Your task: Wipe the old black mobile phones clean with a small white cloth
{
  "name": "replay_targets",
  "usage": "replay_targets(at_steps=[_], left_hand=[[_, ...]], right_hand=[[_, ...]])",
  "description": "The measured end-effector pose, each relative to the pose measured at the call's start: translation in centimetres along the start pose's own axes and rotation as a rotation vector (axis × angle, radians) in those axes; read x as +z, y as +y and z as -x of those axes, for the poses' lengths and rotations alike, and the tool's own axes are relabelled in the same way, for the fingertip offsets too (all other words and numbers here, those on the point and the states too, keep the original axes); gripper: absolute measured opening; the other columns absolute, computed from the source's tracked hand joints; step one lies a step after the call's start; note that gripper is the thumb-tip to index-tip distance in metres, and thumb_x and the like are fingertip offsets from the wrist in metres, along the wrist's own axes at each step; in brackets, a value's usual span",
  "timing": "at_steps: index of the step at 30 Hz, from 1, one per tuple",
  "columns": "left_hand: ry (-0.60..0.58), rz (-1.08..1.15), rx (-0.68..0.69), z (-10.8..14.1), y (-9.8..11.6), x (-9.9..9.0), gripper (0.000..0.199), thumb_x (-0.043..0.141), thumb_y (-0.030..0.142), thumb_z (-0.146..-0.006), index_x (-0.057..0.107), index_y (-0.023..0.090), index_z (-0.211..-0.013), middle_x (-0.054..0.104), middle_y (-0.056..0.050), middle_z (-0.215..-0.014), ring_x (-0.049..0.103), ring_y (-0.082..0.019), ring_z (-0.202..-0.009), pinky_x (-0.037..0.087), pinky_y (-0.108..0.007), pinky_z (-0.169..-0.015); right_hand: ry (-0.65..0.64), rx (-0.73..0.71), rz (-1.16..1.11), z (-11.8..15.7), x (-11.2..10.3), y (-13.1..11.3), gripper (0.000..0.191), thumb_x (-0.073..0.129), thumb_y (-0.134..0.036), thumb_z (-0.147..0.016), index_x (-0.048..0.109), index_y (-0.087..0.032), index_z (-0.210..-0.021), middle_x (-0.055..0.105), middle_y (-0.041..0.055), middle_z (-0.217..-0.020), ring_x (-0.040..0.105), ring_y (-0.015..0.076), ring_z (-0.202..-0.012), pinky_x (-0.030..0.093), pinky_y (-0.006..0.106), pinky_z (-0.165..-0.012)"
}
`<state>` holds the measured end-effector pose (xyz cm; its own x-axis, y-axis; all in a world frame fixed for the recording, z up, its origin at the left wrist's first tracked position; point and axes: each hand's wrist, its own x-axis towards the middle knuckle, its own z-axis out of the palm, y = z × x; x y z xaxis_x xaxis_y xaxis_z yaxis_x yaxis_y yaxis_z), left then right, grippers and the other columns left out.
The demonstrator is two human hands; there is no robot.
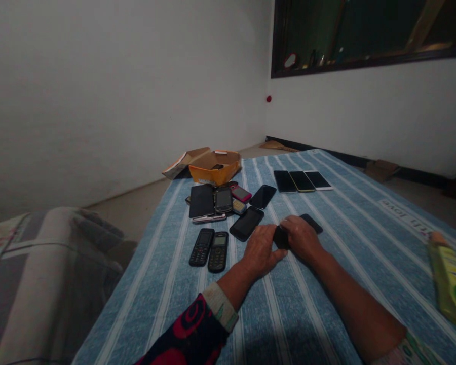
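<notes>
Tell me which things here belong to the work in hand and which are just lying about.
Apparently in the work:
dark item between left hand and right hand
two keypad phones
phone pile
row of three phones
open orange box

Probably just lying about:
yellowish bottle
draped cloth

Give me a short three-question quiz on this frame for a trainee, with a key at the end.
1. How many phones lie side by side in the row to the right of the orange box?
2. True or false: the left hand and the right hand both touch the same dark object.
3. Which of these shows at the picture's lower right?
A) a cup
B) a bottle of yellowish liquid
C) a lamp

Key: 1. Three. 2. True. 3. B.
</notes>
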<state>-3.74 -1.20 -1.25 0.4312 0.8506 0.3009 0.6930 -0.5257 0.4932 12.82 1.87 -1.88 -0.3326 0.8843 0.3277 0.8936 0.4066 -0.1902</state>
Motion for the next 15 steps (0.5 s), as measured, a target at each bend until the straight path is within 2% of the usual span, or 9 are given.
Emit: replay_targets(at_steps=[3,10,12,15], left_hand=[[-0.003,0.0,-0.002,0.0,0.0,0.0,0.041,0.07,0.032,-0.074,0.052,0.019,-0.108,0.06,-0.006,-0.103,0.054,-0.026,-0.098,0.044,-0.04,-0.089],[-0.001,0.001,-0.009,0.1,0.1,0.0,0.042,0.069,0.031,-0.075,0.051,0.02,-0.111,0.06,-0.005,-0.102,0.053,-0.026,-0.099,0.044,-0.041,-0.089],[-0.001,0.001,-0.005,0.1,0.0,0.0,0.042,0.069,0.031,-0.075,0.051,0.02,-0.11,0.06,-0.005,-0.102,0.053,-0.026,-0.099,0.044,-0.041,-0.089],[0.003,0.003,0.012,0.1,-0.1,0.0,0.042,0.069,0.034,-0.076,0.051,0.019,-0.11,0.06,-0.006,-0.103,0.054,-0.026,-0.098,0.044,-0.04,-0.089]], right_hand=[[-0.011,-0.013,-0.01,-0.1,0.0,0.2,0.027,0.044,-0.008,-0.087,0.068,-0.018,-0.09,0.063,0.0058,-0.088,0.054,0.0179,-0.088,0.034,0.026,-0.078],[0.021,0.161,0.087,-0.5,-0.1,1.4,0.03,0.044,-0.004,-0.082,0.069,-0.018,-0.089,0.064,0.0076,-0.089,0.055,0.0193,-0.087,0.034,0.028,-0.078],[0.031,0.143,0.073,-0.4,0.0,1.0,0.028,0.044,-0.005,-0.083,0.069,-0.017,-0.087,0.063,0.0076,-0.087,0.055,0.0192,-0.086,0.034,0.028,-0.077],[0.021,0.033,0.003,-0.1,0.2,0.3,0.027,0.043,-0.007,-0.086,0.069,-0.017,-0.088,0.063,0.0073,-0.088,0.054,0.0186,-0.087,0.035,0.027,-0.078]])
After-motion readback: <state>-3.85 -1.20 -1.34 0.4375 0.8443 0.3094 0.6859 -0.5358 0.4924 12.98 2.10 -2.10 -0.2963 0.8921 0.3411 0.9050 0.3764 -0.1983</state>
